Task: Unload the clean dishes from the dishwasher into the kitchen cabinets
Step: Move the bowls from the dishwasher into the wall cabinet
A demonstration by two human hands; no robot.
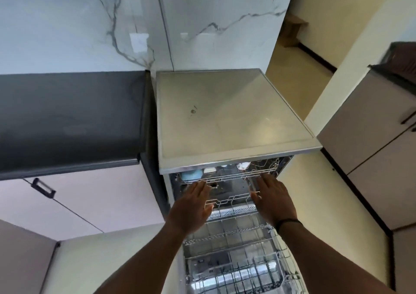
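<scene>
Dishwasher (234,118) stands open against a marble-patterned wall (67,23), its flat grey steel top dull and faintly smudged, with a small dark mark near the middle. A person stands in front of it and reaches in with both bare arms.

Both hands are flat, fingers straight and together, holding nothing. The left hand (193,203) lies palm down with its fingertips at the front wire edge of the upper rack (227,176). The right hand (271,198), a thin dark band around its wrist, reaches to the same front edge further to the right. Whether the fingertips press the wire or only hover at it cannot be told.

Just beyond the fingertips, inside the upper rack and under the lip of the steel top, sit a pale blue cup or bowl (191,175), a white dish (209,170) beside it, and another white item (243,165) further right; they are partly hidden and hard to identify.

Beneath the hands and wrists the lower rack (236,266) is pulled out toward the person, a grid of silvery wire tines over the shiny inside of the lowered door.

To the left of the left hand runs a dark countertop (67,118) above pale cabinet doors (90,199) with a black handle (44,188). To the right of the right hand stands a beige cabinet (371,158).
</scene>
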